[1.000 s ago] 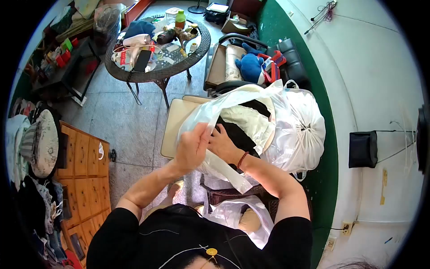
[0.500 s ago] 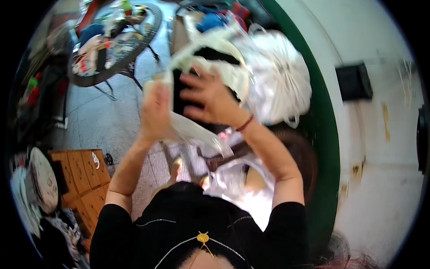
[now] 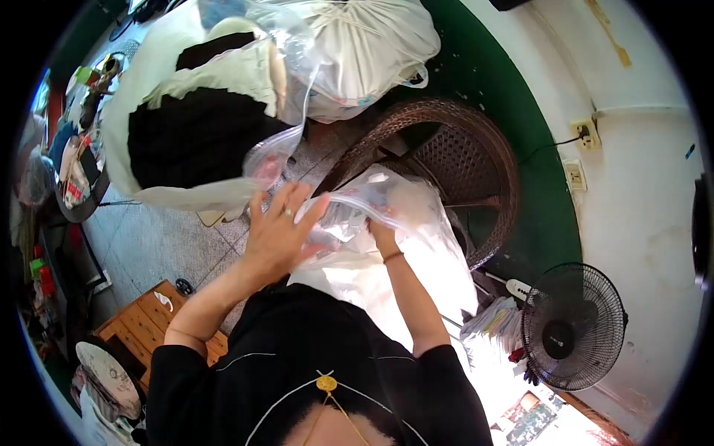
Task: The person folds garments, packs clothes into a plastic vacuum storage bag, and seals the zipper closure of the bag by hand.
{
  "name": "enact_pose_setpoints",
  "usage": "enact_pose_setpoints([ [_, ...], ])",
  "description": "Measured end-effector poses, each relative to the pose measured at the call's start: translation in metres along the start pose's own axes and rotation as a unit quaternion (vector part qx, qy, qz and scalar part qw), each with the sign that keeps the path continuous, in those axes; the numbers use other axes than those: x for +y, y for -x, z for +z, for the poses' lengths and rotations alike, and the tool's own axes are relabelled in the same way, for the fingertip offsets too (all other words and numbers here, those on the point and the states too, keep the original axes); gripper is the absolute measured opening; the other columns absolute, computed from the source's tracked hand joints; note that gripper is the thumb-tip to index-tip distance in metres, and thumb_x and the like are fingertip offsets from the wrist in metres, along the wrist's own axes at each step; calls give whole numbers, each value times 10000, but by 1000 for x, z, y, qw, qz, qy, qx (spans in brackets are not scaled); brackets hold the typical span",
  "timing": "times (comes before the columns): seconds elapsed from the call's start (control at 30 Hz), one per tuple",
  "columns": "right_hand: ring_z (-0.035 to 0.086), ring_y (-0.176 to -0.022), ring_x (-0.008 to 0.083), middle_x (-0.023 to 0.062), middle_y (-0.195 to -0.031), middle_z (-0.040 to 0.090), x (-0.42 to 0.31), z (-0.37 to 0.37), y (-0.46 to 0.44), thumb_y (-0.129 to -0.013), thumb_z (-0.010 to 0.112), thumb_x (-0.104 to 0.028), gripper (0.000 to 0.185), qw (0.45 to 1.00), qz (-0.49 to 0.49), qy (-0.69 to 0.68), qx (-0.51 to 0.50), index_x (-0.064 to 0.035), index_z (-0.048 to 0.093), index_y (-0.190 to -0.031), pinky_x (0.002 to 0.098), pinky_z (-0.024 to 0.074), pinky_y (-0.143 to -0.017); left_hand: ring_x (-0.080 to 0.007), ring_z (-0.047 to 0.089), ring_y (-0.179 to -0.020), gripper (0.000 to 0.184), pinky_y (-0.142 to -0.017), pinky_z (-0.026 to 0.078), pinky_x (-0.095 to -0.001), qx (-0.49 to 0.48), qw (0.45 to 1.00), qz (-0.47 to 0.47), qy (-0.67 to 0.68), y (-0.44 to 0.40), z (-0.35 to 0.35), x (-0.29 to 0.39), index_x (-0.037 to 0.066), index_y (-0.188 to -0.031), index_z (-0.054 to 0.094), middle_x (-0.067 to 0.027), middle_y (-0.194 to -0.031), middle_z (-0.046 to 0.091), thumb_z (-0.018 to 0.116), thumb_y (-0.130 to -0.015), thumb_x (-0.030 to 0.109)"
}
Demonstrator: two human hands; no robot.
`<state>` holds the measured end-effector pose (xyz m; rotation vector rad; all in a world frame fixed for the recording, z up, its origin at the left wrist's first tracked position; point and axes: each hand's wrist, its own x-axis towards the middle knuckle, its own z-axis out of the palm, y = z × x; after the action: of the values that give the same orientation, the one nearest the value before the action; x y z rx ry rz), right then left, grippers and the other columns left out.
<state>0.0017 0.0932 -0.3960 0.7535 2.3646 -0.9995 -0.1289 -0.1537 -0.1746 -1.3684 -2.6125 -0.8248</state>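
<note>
My right hand [image 3: 382, 236] is closed on the edge of a clear plastic bag [image 3: 349, 204] at the centre of the head view. Spread fingers show on my left hand [image 3: 279, 232], which is beside the same bag's mouth; whether its fingertips touch the plastic I cannot tell. A larger open plastic bag [image 3: 167, 195] lies just beyond my left hand. Folded black cloth [image 3: 197, 141] and pale cloth [image 3: 253, 74] fill it. The lower part of the bag in my right hand merges with bright white plastic [image 3: 372, 279] near my lap.
A full white drawstring bag [image 3: 364, 48] stands at the back. Right of my hands is a brown wicker chair [image 3: 506, 171], with a black fan [image 3: 573, 327] nearer me. A wooden cabinet [image 3: 145, 316] and a cluttered round table [image 3: 82, 178] are on the left.
My hands have come away from the bag of folded cloth, moving nearer my body. My right hand has taken hold of the clear bag's edge. The view has turned toward the chair and fan.
</note>
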Motion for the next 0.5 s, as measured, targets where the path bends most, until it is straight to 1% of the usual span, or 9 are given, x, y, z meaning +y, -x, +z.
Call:
enact_pose_setpoints([
  [0.07,615,-694,164,103,-711,637,46,8,-28,-790,588,-126,173,996,77,17,43,36,636,-754,314,489,-613,-318,405,-1147,695,-921,288,-482,-50,992,-28,-108,-27,24,-4,66,-1205,510,-168,-1223,454,778,-593,258],
  [0.1,615,-693,166,102,-712,638,64,9,-40,-785,592,-124,170,992,112,22,56,37,636,-757,313,489,-613,-313,487,-1083,482,-847,379,-445,-22,992,-1,-121,-43,27,-1,62,-1094,559,-177,-1128,526,716,-674,241],
  [0.13,615,-691,168,102,-713,638,82,11,-53,-781,595,-122,167,988,141,22,64,38,637,-759,313,489,-613,-313,487,-1083,482,-847,379,-445,-26,992,2,-124,-49,42,-2,62,-1094,559,-177,-1128,526,716,-674,241],
  [0.2,615,-688,171,101,-715,639,109,14,-79,-771,601,-118,163,979,189,21,74,40,637,-765,313,490,-613,-297,604,-872,219,-678,461,-413,-195,979,-8,-60,-57,74,-8,54,-921,574,-155,-915,607,622,-759,193],
  [0.23,615,-687,173,101,-716,640,123,16,-94,-766,604,-116,161,974,212,20,81,41,638,-767,313,490,-613,-279,612,-605,85,-500,461,-402,-192,980,10,-42,-69,76,2,53,-782,537,-110,-672,588,539,-819,131],
  [0.27,615,-685,175,101,-717,640,127,17,-107,-761,607,-114,160,972,222,13,81,42,638,-770,313,491,-613,-279,612,-605,85,-500,461,-402,-194,980,9,-52,-87,73,11,53,-782,537,-110,-672,588,539,-819,131],
  [0.33,615,-682,178,100,-720,641,147,25,-134,-751,613,-110,159,963,250,0,96,44,639,-775,312,491,-614,-273,582,-512,95,-450,447,-407,-136,986,16,94,-119,62,33,48,-786,526,-101,-602,558,517,-847,120],
  [0.4,615,-679,181,99,-722,642,158,29,-162,-742,619,-106,159,957,266,-17,117,47,640,-780,312,492,-614,-264,583,-502,123,-409,437,-392,-168,972,0,162,-146,60,42,34,-794,513,-111,-602,559,509,-871,131],
  [0.5,616,-675,186,98,-725,644,172,28,-200,-727,629,-100,163,945,285,-53,151,50,641,-788,312,493,-614,-216,535,-429,121,-379,370,-345,-278,957,-34,71,-167,65,69,75,-842,495,-55,-538,519,600,-836,137],
])
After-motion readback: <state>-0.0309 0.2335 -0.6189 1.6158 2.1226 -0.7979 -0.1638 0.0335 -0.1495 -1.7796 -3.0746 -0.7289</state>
